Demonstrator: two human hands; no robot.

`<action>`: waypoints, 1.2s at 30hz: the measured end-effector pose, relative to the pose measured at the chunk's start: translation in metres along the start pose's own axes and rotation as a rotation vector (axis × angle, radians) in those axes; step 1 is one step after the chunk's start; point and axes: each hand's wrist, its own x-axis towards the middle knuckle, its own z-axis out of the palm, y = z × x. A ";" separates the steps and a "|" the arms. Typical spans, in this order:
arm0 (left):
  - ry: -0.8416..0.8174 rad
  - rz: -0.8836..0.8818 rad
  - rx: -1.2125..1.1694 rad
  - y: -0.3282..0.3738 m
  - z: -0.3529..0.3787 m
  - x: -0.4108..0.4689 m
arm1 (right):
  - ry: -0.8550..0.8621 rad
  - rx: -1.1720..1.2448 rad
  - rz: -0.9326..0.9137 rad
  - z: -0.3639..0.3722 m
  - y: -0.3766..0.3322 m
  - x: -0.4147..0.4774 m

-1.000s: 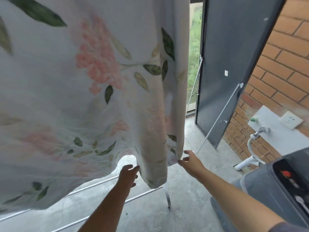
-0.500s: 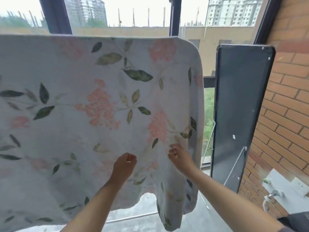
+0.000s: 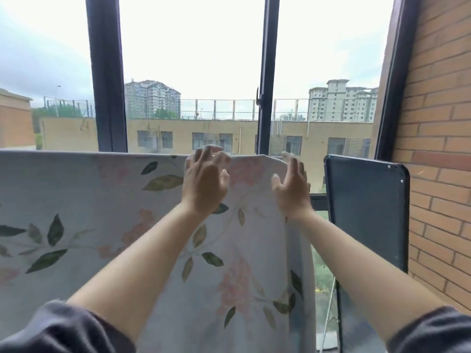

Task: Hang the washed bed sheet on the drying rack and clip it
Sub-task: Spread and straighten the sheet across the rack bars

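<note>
The flowered bed sheet [image 3: 102, 212] hangs draped over the top of the drying rack, which is hidden under the fold. It runs off to the left, and its rounded right corner sits up by the window frame [image 3: 266, 72]. Both hands are at that corner: the left hand [image 3: 204, 182] is spread over the top edge, the right hand [image 3: 291, 189] just beside the side edge. Each grip is open, fingers splayed and holding nothing, and blur hides whether the fingertips touch the cloth. This looks like squaring the corner before clipping. Best to press flat along the fold, stroke outward to the edge and keep the drop even. Nothing to pin it with is in view. A dark panel [image 3: 367, 212] stands just right of the sheet, with a brick wall [image 3: 433, 149] beyond it.
</note>
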 end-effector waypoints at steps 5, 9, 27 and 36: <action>-0.105 -0.056 0.092 0.004 0.031 0.026 | -0.116 0.258 0.106 -0.001 0.031 0.035; -0.009 -0.036 0.119 -0.004 0.044 0.023 | -0.180 0.457 0.201 -0.011 0.055 0.042; -0.019 -0.058 0.132 0.000 0.040 0.022 | -0.473 0.322 0.115 -0.032 0.123 0.010; -0.030 -0.057 0.133 0.011 0.042 0.022 | -0.155 -0.141 0.044 -0.084 0.118 0.039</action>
